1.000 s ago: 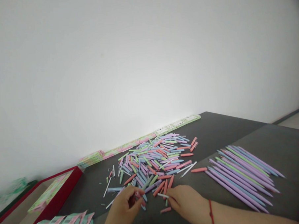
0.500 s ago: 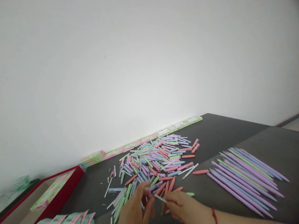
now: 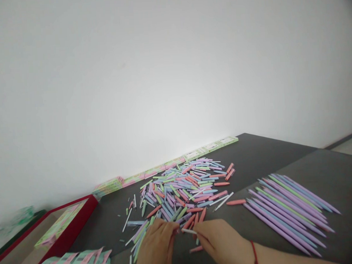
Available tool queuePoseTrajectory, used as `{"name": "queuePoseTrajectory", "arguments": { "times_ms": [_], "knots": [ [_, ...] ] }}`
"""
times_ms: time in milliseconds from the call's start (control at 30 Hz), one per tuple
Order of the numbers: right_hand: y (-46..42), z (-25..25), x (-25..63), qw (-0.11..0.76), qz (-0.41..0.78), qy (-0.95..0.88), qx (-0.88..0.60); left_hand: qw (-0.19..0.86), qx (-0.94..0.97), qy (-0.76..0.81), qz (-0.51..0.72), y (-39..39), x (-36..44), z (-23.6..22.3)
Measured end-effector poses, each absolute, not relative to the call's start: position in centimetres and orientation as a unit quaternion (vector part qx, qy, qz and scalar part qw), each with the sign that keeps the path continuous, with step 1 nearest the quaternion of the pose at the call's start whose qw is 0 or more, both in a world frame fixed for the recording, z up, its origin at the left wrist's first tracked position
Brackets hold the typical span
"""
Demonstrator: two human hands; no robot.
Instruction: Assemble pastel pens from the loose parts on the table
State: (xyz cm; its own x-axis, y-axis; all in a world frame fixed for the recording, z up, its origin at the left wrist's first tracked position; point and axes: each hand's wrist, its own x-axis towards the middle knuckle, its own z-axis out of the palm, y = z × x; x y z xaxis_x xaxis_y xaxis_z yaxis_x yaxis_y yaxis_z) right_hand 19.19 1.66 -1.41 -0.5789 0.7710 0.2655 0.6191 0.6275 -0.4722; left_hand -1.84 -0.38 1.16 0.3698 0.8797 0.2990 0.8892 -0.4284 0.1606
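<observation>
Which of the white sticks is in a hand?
The white stick pinched by the right hand, its free end toward the left hand; other white sticks in view lie on the table or among the coloured pieces.

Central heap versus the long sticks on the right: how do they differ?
The heap is jumbled, its pieces at many angles; the long sticks lie nearly parallel. The heap's pieces are shorter than the long sticks. Both include purple, blue and green, on the dark tabletop.

Head cam, fwd/down over tbl
</observation>
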Motion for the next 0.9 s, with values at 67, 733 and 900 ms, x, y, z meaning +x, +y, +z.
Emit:
{"name": "queuePoseTrajectory", "arguments": {
  "times_ms": [67,733,900],
  "knots": [
    [1.6,-1.6,19.2,0.201,0.129,-0.884,-0.401,0.023,-0.838,-0.522,-0.160,-0.5,-1.6,1.3],
    [0.7,1.3,18.5,0.093,0.095,-0.893,-0.431,0.036,-0.878,-0.454,-0.149,-0.4,-1.1,0.8],
    [0.4,1.5,17.9,0.071,0.124,-0.890,-0.434,0.046,-0.899,-0.408,-0.150,-0.4,-0.2,0.0]
  ]
}}
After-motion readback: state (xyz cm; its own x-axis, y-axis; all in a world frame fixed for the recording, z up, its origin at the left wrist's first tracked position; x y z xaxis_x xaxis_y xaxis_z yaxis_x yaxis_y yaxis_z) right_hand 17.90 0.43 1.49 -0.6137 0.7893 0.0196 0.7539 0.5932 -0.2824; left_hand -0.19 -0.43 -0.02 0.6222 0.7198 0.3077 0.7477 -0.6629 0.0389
